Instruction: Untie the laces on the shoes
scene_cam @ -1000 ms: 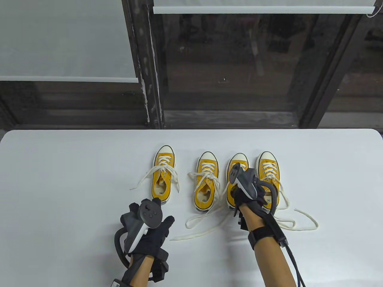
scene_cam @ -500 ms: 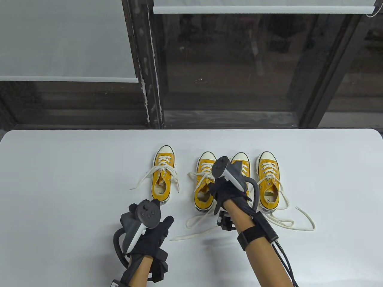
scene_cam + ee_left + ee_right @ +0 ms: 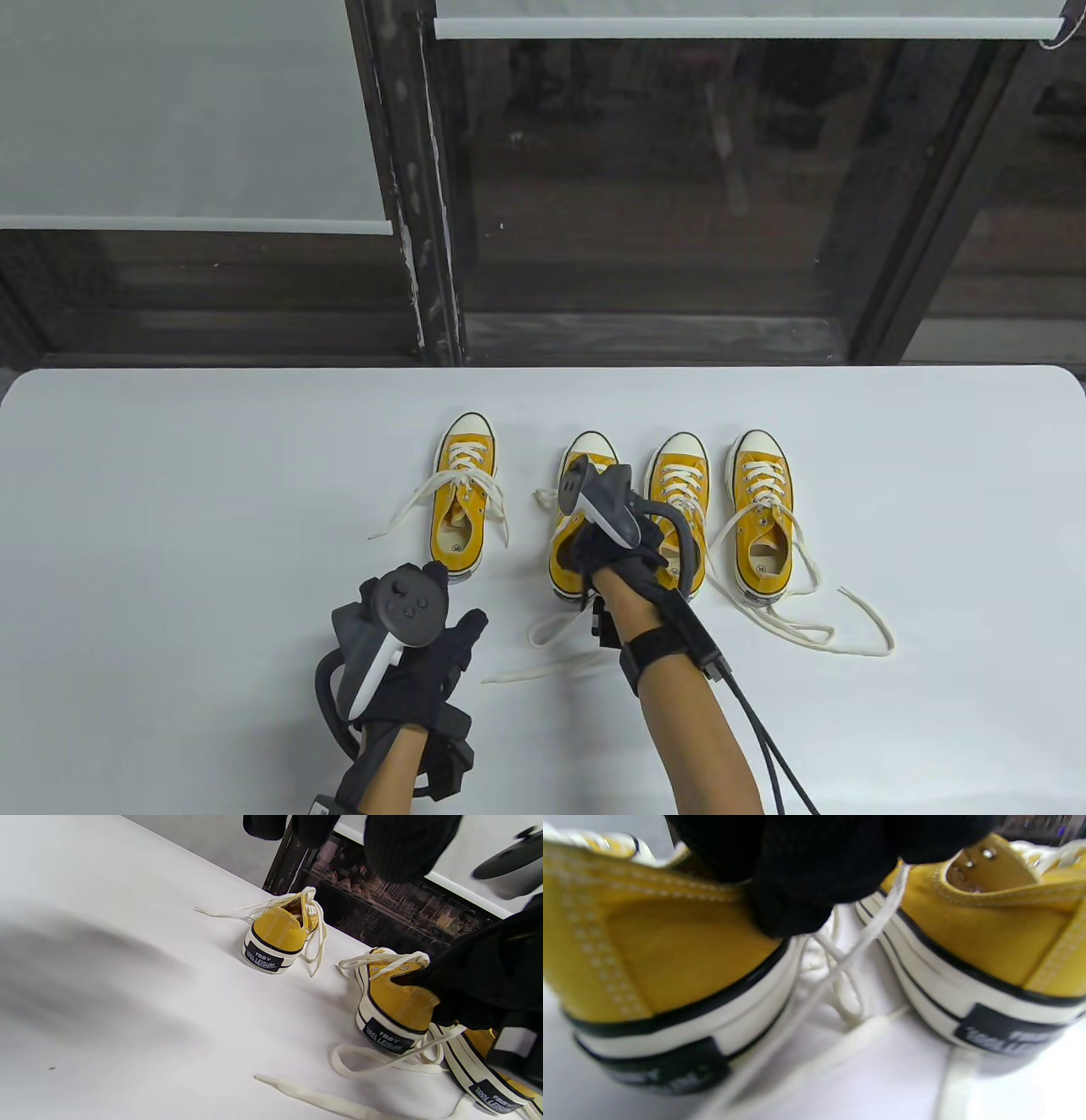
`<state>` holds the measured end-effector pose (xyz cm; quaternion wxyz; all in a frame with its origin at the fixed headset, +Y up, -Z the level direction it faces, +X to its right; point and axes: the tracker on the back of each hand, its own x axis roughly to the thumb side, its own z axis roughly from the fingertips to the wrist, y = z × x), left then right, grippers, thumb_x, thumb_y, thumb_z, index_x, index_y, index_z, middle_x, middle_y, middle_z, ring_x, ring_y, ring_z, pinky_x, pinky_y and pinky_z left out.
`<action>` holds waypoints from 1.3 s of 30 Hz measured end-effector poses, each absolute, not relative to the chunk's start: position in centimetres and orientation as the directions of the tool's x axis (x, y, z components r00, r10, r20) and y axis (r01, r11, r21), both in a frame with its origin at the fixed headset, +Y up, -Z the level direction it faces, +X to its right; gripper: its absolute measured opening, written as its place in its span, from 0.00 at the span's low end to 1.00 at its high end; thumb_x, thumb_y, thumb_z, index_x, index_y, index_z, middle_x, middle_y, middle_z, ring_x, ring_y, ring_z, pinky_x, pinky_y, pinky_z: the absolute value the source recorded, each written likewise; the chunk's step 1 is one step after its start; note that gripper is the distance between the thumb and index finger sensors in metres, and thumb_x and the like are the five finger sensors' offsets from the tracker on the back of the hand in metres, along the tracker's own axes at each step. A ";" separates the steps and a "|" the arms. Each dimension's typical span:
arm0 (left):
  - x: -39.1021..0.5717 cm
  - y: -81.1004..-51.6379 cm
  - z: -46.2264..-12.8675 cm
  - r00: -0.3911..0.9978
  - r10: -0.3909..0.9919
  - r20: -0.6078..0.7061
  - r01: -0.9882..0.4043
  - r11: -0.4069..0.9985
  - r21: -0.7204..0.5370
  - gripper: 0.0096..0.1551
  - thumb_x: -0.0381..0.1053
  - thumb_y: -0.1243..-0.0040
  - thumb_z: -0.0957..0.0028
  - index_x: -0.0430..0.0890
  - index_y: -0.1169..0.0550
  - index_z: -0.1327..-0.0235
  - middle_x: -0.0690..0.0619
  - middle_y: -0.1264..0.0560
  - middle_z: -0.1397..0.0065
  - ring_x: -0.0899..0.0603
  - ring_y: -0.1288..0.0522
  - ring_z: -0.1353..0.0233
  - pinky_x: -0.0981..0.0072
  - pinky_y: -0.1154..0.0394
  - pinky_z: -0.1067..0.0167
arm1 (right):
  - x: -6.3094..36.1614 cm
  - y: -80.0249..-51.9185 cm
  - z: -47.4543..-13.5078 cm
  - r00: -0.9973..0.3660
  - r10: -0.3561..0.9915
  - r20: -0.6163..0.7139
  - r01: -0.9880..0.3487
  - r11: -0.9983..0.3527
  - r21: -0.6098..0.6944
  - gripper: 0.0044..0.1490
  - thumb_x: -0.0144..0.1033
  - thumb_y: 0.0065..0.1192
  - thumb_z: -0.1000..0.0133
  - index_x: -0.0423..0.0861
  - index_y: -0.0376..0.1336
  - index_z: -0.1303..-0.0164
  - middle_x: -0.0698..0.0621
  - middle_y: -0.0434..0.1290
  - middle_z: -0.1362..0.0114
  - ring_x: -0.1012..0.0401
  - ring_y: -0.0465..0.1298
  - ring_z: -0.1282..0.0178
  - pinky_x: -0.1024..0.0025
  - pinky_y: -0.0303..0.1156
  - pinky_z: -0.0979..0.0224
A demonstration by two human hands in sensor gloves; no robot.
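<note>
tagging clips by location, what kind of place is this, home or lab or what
Probably an indoor recording or lab room, not a home: a plain white table against dark-framed glass panels with white roller blinds, four identical yellow sneakers lined up, and both hands in sensor gloves.

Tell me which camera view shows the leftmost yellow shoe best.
The table view shows the leftmost yellow shoe best: whole from above, unobstructed, with loose laces spread on the table. The left wrist view shows only its heel and laces from behind. The right wrist view shows two blurred heels close up, apparently other shoes.
</note>
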<state>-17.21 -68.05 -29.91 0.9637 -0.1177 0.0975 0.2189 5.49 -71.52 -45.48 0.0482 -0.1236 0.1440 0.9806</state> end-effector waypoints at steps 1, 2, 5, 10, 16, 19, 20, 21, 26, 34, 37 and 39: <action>-17.2 -68.1 -29.9 0.885 0.399 -0.239 -0.446 0.876 -0.186 0.47 0.68 0.42 0.42 0.56 0.45 0.12 0.52 0.52 0.06 0.35 0.62 0.08 0.24 0.63 0.20 | 5.9 -71.0 -45.1 -0.954 0.142 -0.263 -0.206 -0.950 0.236 0.28 0.46 0.60 0.35 0.38 0.70 0.37 0.57 0.81 0.53 0.69 0.80 0.68 0.71 0.77 0.54; -17.2 -68.1 -29.9 0.884 0.403 -0.238 -0.448 0.875 -0.185 0.47 0.68 0.42 0.42 0.56 0.45 0.12 0.51 0.52 0.06 0.35 0.62 0.08 0.24 0.63 0.20 | 6.1 -70.6 -44.9 -0.946 0.191 -0.261 -0.250 -0.944 0.216 0.28 0.45 0.61 0.36 0.37 0.71 0.38 0.55 0.81 0.55 0.69 0.80 0.69 0.70 0.77 0.56; -17.2 -67.8 -29.7 0.884 0.407 -0.228 -0.448 0.877 -0.171 0.47 0.68 0.42 0.42 0.56 0.45 0.12 0.52 0.52 0.06 0.35 0.62 0.08 0.24 0.63 0.20 | 6.5 -68.8 -43.2 -0.937 0.283 -0.203 -0.326 -0.919 0.224 0.27 0.44 0.61 0.37 0.37 0.71 0.39 0.55 0.81 0.56 0.68 0.80 0.70 0.70 0.77 0.56; -17.6 -68.0 -29.7 0.875 0.419 -0.243 -0.464 0.869 -0.173 0.47 0.68 0.43 0.41 0.56 0.45 0.12 0.51 0.52 0.06 0.35 0.61 0.08 0.25 0.63 0.20 | 6.1 -65.8 -39.0 -0.965 0.257 -0.053 -0.262 -0.956 0.135 0.28 0.44 0.62 0.37 0.36 0.72 0.39 0.55 0.82 0.56 0.68 0.81 0.71 0.70 0.78 0.58; -18.0 -68.1 -29.8 0.859 0.445 -0.253 -0.493 0.853 -0.171 0.44 0.67 0.46 0.39 0.56 0.44 0.13 0.51 0.50 0.07 0.36 0.59 0.08 0.25 0.62 0.20 | 7.1 -66.6 -34.1 -0.974 0.226 -0.005 -0.223 -0.956 0.190 0.28 0.43 0.63 0.37 0.35 0.72 0.41 0.54 0.82 0.58 0.68 0.81 0.72 0.70 0.78 0.59; -17.9 -68.2 -29.8 0.857 0.449 -0.253 -0.498 0.848 -0.180 0.43 0.66 0.46 0.39 0.56 0.44 0.13 0.51 0.47 0.08 0.36 0.58 0.09 0.26 0.61 0.20 | 7.8 -68.2 -32.3 -0.976 0.217 0.003 -0.211 -0.954 0.213 0.27 0.43 0.63 0.37 0.35 0.72 0.40 0.54 0.82 0.57 0.68 0.82 0.72 0.70 0.78 0.59; -18.0 -68.2 -29.8 0.854 0.454 -0.254 -0.504 0.843 -0.186 0.42 0.65 0.46 0.38 0.55 0.43 0.13 0.50 0.42 0.10 0.36 0.56 0.09 0.26 0.59 0.20 | 8.0 -69.0 -31.6 -0.976 0.218 0.003 -0.212 -0.954 0.213 0.28 0.43 0.63 0.37 0.35 0.72 0.40 0.54 0.82 0.57 0.68 0.82 0.72 0.69 0.78 0.59; -18.0 -68.2 -29.8 0.850 0.462 -0.253 -0.512 0.838 -0.189 0.40 0.64 0.47 0.37 0.54 0.41 0.14 0.51 0.39 0.12 0.37 0.54 0.10 0.26 0.59 0.20 | 8.1 -69.5 -31.2 -0.976 0.216 0.003 -0.210 -0.954 0.216 0.27 0.43 0.62 0.37 0.35 0.72 0.40 0.54 0.82 0.57 0.68 0.82 0.71 0.69 0.78 0.58; -17.5 -68.9 -30.3 0.807 0.550 -0.213 -0.590 0.760 -0.272 0.31 0.58 0.49 0.35 0.52 0.33 0.19 0.51 0.26 0.27 0.42 0.42 0.14 0.28 0.54 0.19 | 8.4 -71.6 -29.6 -0.975 0.223 0.017 -0.213 -0.948 0.237 0.28 0.43 0.62 0.37 0.35 0.71 0.39 0.54 0.83 0.55 0.67 0.84 0.69 0.69 0.78 0.57; -12.7 -72.2 -31.1 0.825 0.550 -0.128 -0.520 0.653 -0.550 0.31 0.60 0.50 0.34 0.54 0.35 0.18 0.54 0.28 0.22 0.42 0.42 0.13 0.28 0.54 0.19 | 9.8 -71.8 -30.6 -0.935 0.354 -0.035 -0.319 -0.790 0.524 0.35 0.54 0.55 0.33 0.39 0.65 0.28 0.52 0.80 0.43 0.61 0.84 0.55 0.61 0.76 0.45; -10.8 -73.2 -31.0 0.870 0.482 -0.103 -0.441 0.668 -0.600 0.38 0.66 0.51 0.35 0.53 0.41 0.15 0.53 0.33 0.18 0.42 0.44 0.12 0.27 0.56 0.19 | 11.4 -71.4 -30.8 -0.896 0.430 -0.111 -0.417 -0.729 0.542 0.36 0.56 0.52 0.31 0.39 0.66 0.28 0.51 0.80 0.44 0.60 0.83 0.56 0.61 0.76 0.45; -9.4 -74.2 -30.8 0.901 0.429 -0.073 -0.368 0.661 -0.655 0.43 0.69 0.54 0.36 0.52 0.46 0.13 0.53 0.37 0.15 0.40 0.49 0.11 0.26 0.59 0.21 | 12.3 -71.1 -30.8 -0.897 0.417 -0.148 -0.436 -0.772 0.463 0.37 0.55 0.50 0.31 0.38 0.64 0.25 0.50 0.78 0.41 0.59 0.83 0.54 0.60 0.75 0.44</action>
